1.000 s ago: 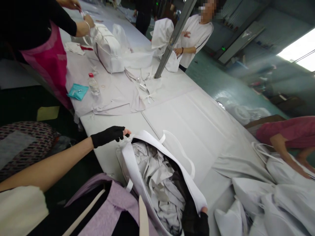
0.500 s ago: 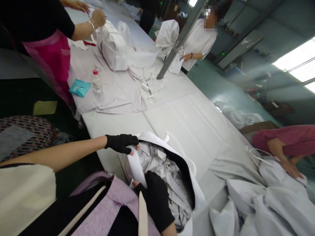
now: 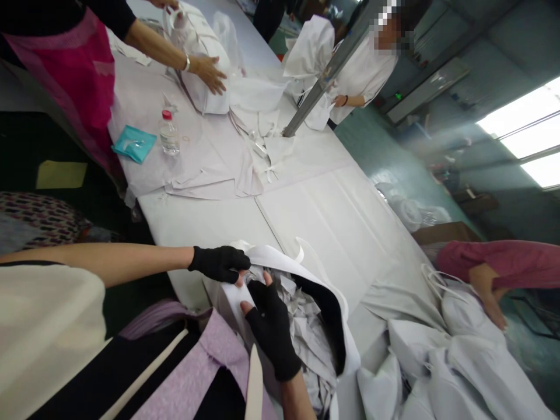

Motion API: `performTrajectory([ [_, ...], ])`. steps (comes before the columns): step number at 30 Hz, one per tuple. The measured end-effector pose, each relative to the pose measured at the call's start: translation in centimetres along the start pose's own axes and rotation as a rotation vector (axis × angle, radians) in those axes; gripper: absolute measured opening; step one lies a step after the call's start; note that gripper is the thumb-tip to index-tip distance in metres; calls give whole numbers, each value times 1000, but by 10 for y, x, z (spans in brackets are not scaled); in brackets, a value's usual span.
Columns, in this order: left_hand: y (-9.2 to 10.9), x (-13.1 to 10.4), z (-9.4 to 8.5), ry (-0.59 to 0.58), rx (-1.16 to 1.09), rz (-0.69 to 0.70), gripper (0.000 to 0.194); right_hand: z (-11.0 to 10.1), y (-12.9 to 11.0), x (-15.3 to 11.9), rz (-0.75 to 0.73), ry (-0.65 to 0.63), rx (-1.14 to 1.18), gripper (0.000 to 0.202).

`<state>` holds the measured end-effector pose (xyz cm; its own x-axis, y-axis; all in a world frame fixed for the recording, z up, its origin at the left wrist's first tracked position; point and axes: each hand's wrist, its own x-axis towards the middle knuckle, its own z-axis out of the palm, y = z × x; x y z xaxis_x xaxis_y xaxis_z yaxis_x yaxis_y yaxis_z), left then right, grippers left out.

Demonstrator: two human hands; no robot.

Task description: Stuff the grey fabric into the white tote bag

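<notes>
A white bag (image 3: 350, 350) with a dark lining lies on its side at the table's near edge, its mouth facing up. Crumpled pale paper (image 3: 308, 335) fills it. My left hand (image 3: 222, 263), in a black fingerless glove, is closed on the bag's rim at the upper left of the mouth. Close beside it, my right hand (image 3: 271, 329), gloved alike, reaches over the near rim with thumb and forefinger apart. Its thumb is by the white rim; the other fingers are partly hidden inside the mouth.
Across the table (image 3: 315, 204) stand a bottle (image 3: 168, 137), a turquoise packet (image 3: 135, 144) and a metal post (image 3: 324, 76). A co-worker's hand (image 3: 210, 73) touches another white bag (image 3: 199, 96). More white bags (image 3: 472, 367) are heaped at right, near another person's arm (image 3: 485, 286).
My right hand has slid up along the rim toward my left hand, and its thumb and forefinger have spread. My left hand stays on the rim. The far co-worker's hand has come down onto the other bag.
</notes>
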<state>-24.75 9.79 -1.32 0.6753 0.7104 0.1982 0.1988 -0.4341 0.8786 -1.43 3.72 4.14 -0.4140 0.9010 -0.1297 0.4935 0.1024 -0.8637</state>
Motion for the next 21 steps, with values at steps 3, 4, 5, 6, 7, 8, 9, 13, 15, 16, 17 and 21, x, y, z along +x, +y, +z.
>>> performTrajectory([
  [3, -1, -6, 7, 66, -91, -45, 17, 0, 2, 13, 94, -149, 110, 87],
  [4, -2, -7, 9, 81, -112, -53, 18, 1, 3, 16, 122, -177, 118, 90],
  [5, -3, -8, 10, 96, -130, -64, 19, 1, 2, 18, 144, -194, 115, 92],
  [6, -5, -8, 10, 111, -151, -78, 20, 3, 2, 21, 157, -204, 103, 93],
  [7, -7, -8, 10, 125, -179, -98, 21, 4, 2, 23, 158, -213, 86, 93],
  [8, -10, -8, 9, 135, -215, -121, 22, 6, 2, 27, 152, -226, 70, 93],
  [9, -13, -7, 8, 140, -257, -143, 22, 9, 2, 30, 139, -245, 61, 93],
  [13, -24, -4, 0, 101, -444, -167, 22, 21, 4, 43, 111, -310, 92, 90],
  [15, -29, 1, -6, 89, -454, -146, 23, 26, 6, 46, 124, -264, 104, 89],
  [16, -31, 5, -8, 91, -421, -145, 24, 28, 7, 47, 130, -223, 107, 89],
  [17, -33, 9, -11, 94, -377, -154, 24, 29, 9, 47, 134, -176, 105, 88],
  [21, -39, 20, -16, 38, -443, -156, 24, 29, 13, 47, 135, -120, 112, 84],
])
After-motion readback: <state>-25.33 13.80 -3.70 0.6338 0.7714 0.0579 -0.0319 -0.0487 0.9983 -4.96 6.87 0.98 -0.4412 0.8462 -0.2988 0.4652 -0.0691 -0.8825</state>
